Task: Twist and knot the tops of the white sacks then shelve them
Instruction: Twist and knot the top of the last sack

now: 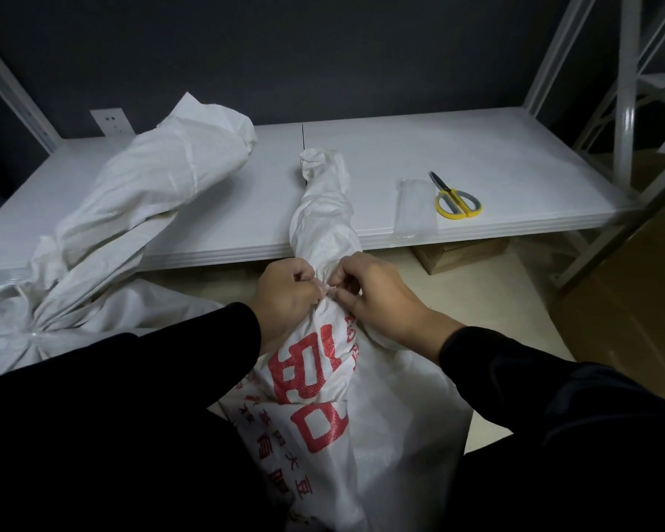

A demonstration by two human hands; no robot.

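Note:
A white woven sack (346, 408) with red printing lies in front of me, its body near my lap. Its twisted top (323, 201) stretches away from me onto the low white shelf (496, 159). My left hand (285, 291) and my right hand (377, 297) meet at the sack's neck, fingers curled and pinching what looks like a thin tie around the gathered fabric. A second white sack (146, 193) lies at the left, its top resting on the shelf and its neck (35, 332) bound lower down near the floor.
Yellow-handled scissors (455, 199) and a clear plastic packet (415, 207) lie on the shelf's right part. White shelf uprights (626, 90) rise at the right. Cardboard boxes (461, 253) sit under and beside the shelf. A wall socket (112, 120) is behind the left sack.

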